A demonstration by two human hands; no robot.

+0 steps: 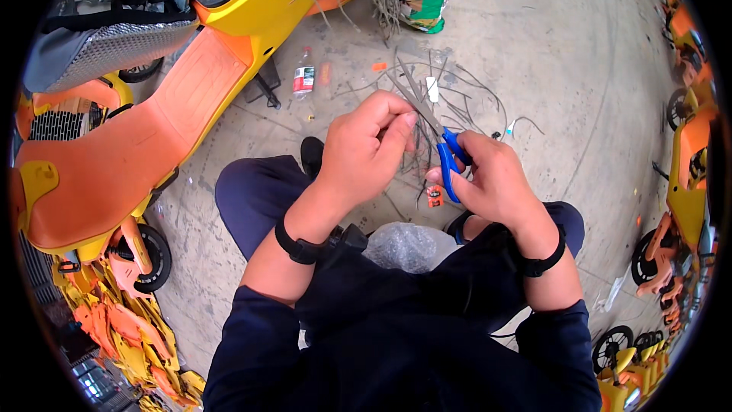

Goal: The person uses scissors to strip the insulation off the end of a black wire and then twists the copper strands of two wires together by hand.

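My right hand (499, 183) grips blue-handled steel scissors (448, 154), blades up-left toward my left hand (366, 149), which pinches a bundle of thin grey cable ties (415, 95); I'd keep it taut; offcuts (480, 103) lie beyond

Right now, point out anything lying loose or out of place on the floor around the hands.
Cut grey strips lie scattered on the concrete floor beyond the left hand and the right hand, which holds blue-handled scissors. A small plastic bottle lies on its side near the orange and yellow scooter.
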